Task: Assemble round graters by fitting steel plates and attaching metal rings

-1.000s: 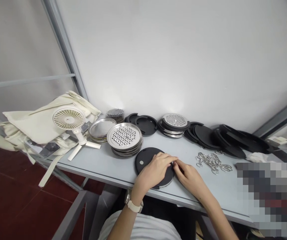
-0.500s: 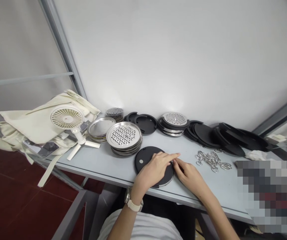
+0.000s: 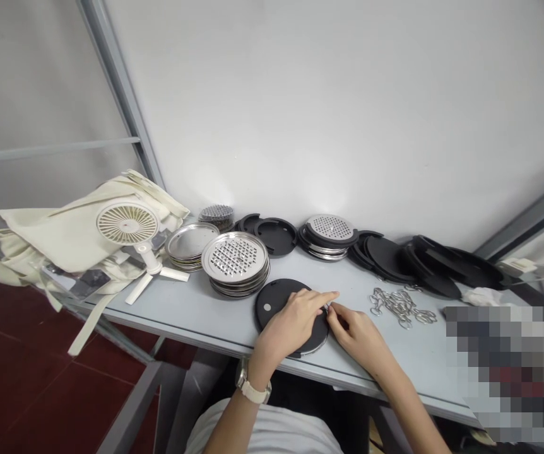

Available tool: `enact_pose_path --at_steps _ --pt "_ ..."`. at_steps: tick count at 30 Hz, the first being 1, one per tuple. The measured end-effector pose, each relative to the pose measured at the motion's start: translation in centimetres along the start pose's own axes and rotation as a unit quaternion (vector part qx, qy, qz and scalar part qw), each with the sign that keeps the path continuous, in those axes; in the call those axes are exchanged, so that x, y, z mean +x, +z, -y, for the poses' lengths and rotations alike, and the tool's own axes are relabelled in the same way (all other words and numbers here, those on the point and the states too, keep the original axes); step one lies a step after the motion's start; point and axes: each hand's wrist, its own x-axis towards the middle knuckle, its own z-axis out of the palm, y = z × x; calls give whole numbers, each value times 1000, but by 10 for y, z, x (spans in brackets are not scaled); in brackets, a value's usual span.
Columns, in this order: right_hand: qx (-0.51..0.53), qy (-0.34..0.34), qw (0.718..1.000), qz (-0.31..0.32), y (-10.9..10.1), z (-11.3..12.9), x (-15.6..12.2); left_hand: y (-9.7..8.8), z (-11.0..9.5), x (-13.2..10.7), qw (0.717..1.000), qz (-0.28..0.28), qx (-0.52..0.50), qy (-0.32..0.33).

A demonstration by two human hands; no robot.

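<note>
A round black disc (image 3: 272,321) lies at the table's front edge, with a pale dot on its left part and a silvery rim showing at the lower right. Across its top rests my left hand (image 3: 293,321), its index finger stretched to the right; the other fingertips are partly hidden. My right hand (image 3: 354,331) is at the disc's right edge, thumb and index finger pinched together. A glint of metal shows at those fingertips, too small to name exactly. To the right lies a heap of small metal hooks or clips (image 3: 399,306).
Behind the disc stand a stack of round metal grater plates (image 3: 235,257), plain metal discs (image 3: 191,241) and black round holders (image 3: 276,237). More black holders (image 3: 388,257) lie along the wall. At left are a small fan (image 3: 127,222) and a cream bag (image 3: 64,236).
Both hands stay at the disc. My right fingertips have shifted very slightly at its right edge; little else differs.
</note>
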Motion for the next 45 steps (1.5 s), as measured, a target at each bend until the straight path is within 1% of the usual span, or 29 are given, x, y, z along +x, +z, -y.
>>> enact_pose_path --at_steps 4,12,18,25,31,36,42,45 --pt "7 -8 1000 -1 0 1 0 1 1 0 1000 -4 -1 5" --pt "37 19 999 -20 2 0 0 1 1 1 1000 -12 -20 8" --pt "54 15 998 -30 3 -2 -1 1 2 1 999 -18 -30 8" --pt "37 -14 999 -14 -1 -2 0 0 2 1 1000 -12 -17 7" --pt "22 -29 999 -14 -1 -3 1 -3 0 0 1000 -7 -3 3" --pt "15 -37 999 -6 -2 -1 2 -1 0 -1 1000 -14 5 -10" --pt "9 -39 999 -2 -3 1 1 0 2 -2 998 -34 -33 -32" --pt "7 -35 999 -3 -2 1 1 0 2 -2 998 -35 -40 -31"
